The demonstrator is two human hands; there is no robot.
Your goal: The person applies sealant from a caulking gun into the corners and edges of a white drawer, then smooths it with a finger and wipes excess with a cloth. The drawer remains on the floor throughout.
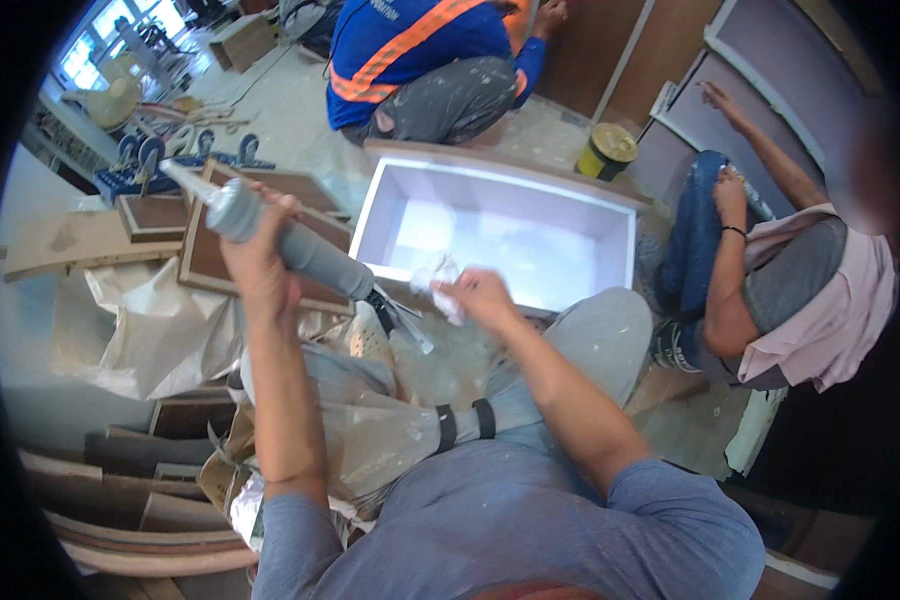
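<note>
My left hand point(259, 251) is closed around the front part of a grey caulking gun point(322, 262). Its pale nozzle points up to the left, and the metal handle end hangs lower right, over the floor. Between the fingers of my right hand point(484, 300) is a crumpled white tissue or rag point(444, 289), held near the front edge of a wooden drawer box. That drawer box point(495, 232) has a white, shiny interior and lies open side up before my knees.
Wooden panels point(292, 195) and a blue wheeled dolly point(187, 161) lie left. A crouching person in blue point(420, 60) works beyond the drawer; another person point(802, 292) sits at right. A yellow-black bucket point(607, 150) stands behind the drawer. White plastic sheeting point(157, 337) lies left.
</note>
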